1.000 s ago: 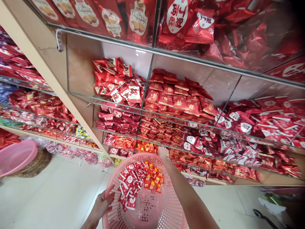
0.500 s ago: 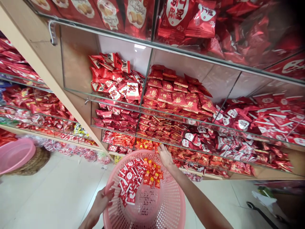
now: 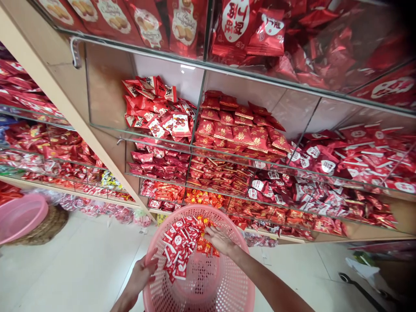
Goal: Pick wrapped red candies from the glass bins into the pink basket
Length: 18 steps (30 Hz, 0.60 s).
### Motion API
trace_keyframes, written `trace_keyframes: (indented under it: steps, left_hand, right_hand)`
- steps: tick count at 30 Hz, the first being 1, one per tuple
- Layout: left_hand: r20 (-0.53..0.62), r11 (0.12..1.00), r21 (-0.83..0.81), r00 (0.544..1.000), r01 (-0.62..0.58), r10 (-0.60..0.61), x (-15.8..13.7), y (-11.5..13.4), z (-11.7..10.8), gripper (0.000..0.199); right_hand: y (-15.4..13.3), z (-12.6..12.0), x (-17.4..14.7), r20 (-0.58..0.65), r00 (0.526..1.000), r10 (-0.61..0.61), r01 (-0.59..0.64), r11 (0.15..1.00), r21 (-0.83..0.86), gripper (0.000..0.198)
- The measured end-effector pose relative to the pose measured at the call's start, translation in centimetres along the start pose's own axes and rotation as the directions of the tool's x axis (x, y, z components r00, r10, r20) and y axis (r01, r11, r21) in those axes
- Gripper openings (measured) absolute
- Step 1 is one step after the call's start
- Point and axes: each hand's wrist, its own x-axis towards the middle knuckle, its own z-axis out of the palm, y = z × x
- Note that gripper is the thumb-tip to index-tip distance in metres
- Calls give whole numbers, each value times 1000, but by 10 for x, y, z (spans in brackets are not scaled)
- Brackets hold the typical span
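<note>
Pink round basket of perforated plastic [image 3: 234, 279] stands at the lower centre of the frame, its left rim in the grip of the left hand [image 3: 140, 273], whose fingers curl over the edge. The right hand [image 3: 218, 239] is inside the basket, over small shiny orange-red packets with yellow print [image 3: 203, 248]; whether its grip is clenched on any of them cannot be told. Left of these, in the basket, lies a heap of small red-and-white foil packets [image 3: 178, 242]. Just beyond the far rim, a low shelf compartment holds more orange-and-yellow packets [image 3: 205, 197]. Above, at the centre, gold-printed dark red square packets [image 3: 242, 132] are piled on a glass-fronted shelf [image 3: 227, 152]. At the lower left, a smooth pink plastic basin [image 3: 21, 216] sits on a brown woven basket [image 3: 53, 225] on the pale tiled floor [image 3: 74, 268].
</note>
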Motion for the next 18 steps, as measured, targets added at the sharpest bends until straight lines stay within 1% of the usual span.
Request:
trace_keyframes:
  steps: [3,6,9,12,14,16,17,18]
  left_hand:
    - [-2,1000,-3,1000,-1,1,-1,3,1,33]
    - [1,1000,-11,1000,-11,11,-1,2,1,35]
    - [-1,1000,-14,1000,-18,18,0,-2,0,42]
    - [-8,1000,-10,1000,3,-4,2,-6,0,50]
    - [-10,1000,-5,1000,9,-9,2,-7,0,51]
    - [-8,1000,-4,1000,-1,1,1,-6,1,50]
    - [-7,1000,-3,1000,-5,5,0,-5,1,49]
    - [-4,1000,-4,1000,-9,9,0,-5,2,47]
  right_hand:
    - [1,1,-2,-12,1000,-7,6,1000,-15,30]
    - [-1,2,-4,-24,1000,-7,6,1000,-13,29]
    - [-1,3,-6,-19,1000,-12,12,1000,-6,28]
    - [2,8,-7,-23,1000,-17,16,1000,-27,29]
    - [6,10,-8,-37,997,-69,67,996,-56,31]
    - [10,7,-5,-77,982,-170,162,981,-103,38]
    - [10,3,-2,-117,969,-219,204,970,-129,42]
    - [10,-2,2,-177,954,-241,216,965,-149,44]
